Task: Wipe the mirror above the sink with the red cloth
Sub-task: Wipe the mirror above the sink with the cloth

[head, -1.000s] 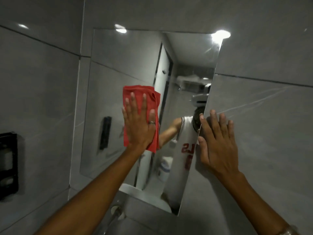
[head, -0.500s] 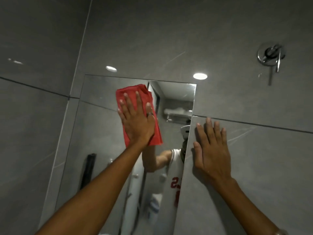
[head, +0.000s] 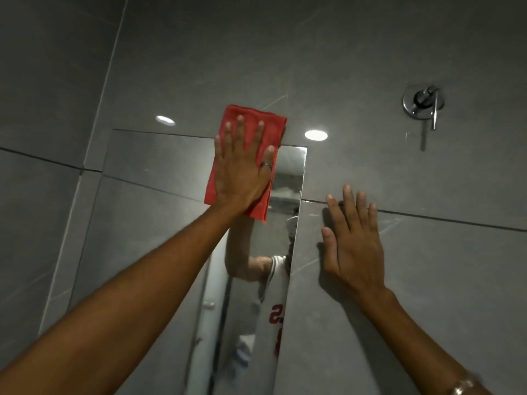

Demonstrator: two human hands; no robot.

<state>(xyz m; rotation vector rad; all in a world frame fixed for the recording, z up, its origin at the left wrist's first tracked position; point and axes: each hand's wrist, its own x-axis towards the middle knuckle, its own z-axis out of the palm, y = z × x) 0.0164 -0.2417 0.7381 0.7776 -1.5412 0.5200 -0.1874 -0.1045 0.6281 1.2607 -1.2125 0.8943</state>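
The mirror is set into the grey tiled wall and fills the lower left and middle of the view. My left hand lies flat with spread fingers on the folded red cloth, pressing it against the mirror's top edge near the right corner. The cloth's upper part reaches past the mirror onto the tile. My right hand rests flat and open on the wall tile just right of the mirror's right edge. The sink is out of view.
A chrome wall valve with a lever sits on the tiles at the upper right. Grey wall tiles surround the mirror. The mirror reflects a person's arm and a white jersey.
My left hand has slid the red cloth upward and to the right, from the mirror's middle to its top edge. The view has tilted up. My right hand stays on the tile.
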